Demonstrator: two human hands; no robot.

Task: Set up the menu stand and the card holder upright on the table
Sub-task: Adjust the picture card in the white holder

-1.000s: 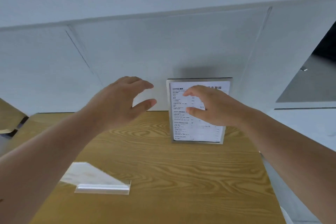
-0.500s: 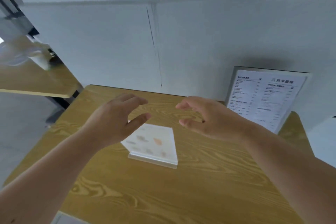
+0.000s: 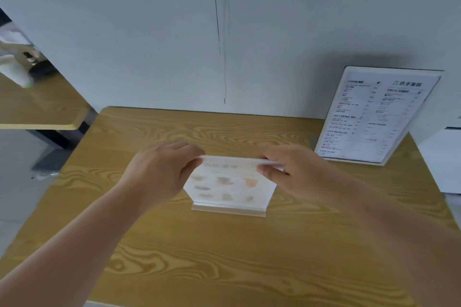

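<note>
On the wooden table (image 3: 224,269), both hands have now pinched the clear acrylic card holder (image 3: 230,187) by its top edge: left hand (image 3: 159,174), right hand (image 3: 299,172); the white framed menu stand (image 3: 374,117) already stands upright.

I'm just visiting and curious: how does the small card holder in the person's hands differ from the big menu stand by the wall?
The card holder is smaller and wider than tall; the menu stand is larger and taller than wide. The card holder shows pale pictures, the menu stand dense text. The left hand and right hand pinch the card holder's top corners; the menu stand stands untouched, tilted back, at the wall. Both rest on the wooden table.
</note>
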